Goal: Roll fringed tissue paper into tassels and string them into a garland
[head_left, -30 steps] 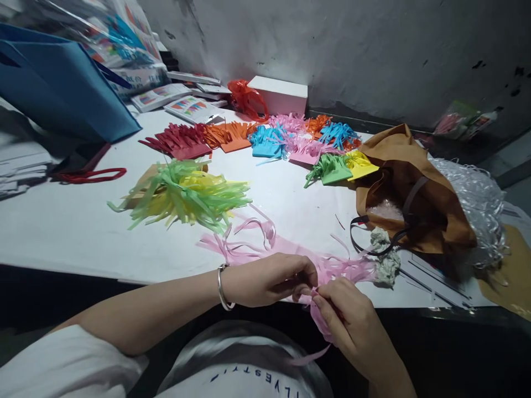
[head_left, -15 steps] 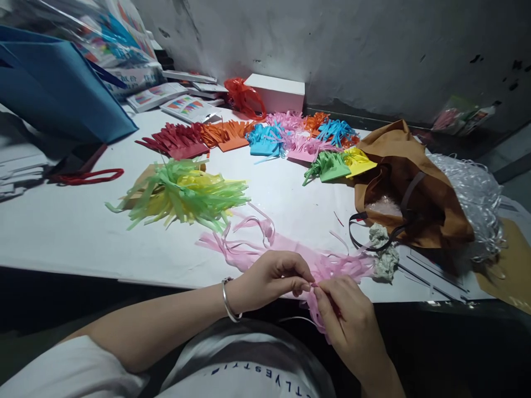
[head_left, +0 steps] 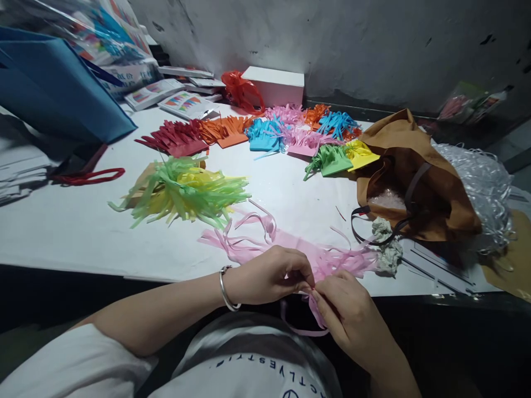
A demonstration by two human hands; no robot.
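At the table's front edge my left hand (head_left: pixel 282 272) and my right hand (head_left: pixel 346 307) meet, their fingertips pinched together. Between them is pink fringed tissue paper (head_left: pixel 316 314), whose strips dangle below the hands over the edge. The exact spot they pinch is mostly hidden by fingers. Just behind my hands lies more pink fringed tissue paper (head_left: pixel 244 251), spread flat with loose strips curling to the left. A green and yellow tissue fringe bundle (head_left: pixel 186 190) rests farther left on the white table (head_left: pixel 83 237).
Several coloured fringe bundles, such as a dark red one (head_left: pixel 176 138), line the back. On the right stand a brown bag (head_left: pixel 435 193) and white stringy material (head_left: pixel 477 177). A crumpled grey-green lump (head_left: pixel 388 249) sits before the bag. A blue bag (head_left: pixel 62 88) stands left.
My hands stay pinched together, with the fingers shifted slightly. A pink strip now loops down below them. The camera view has tilted a little.
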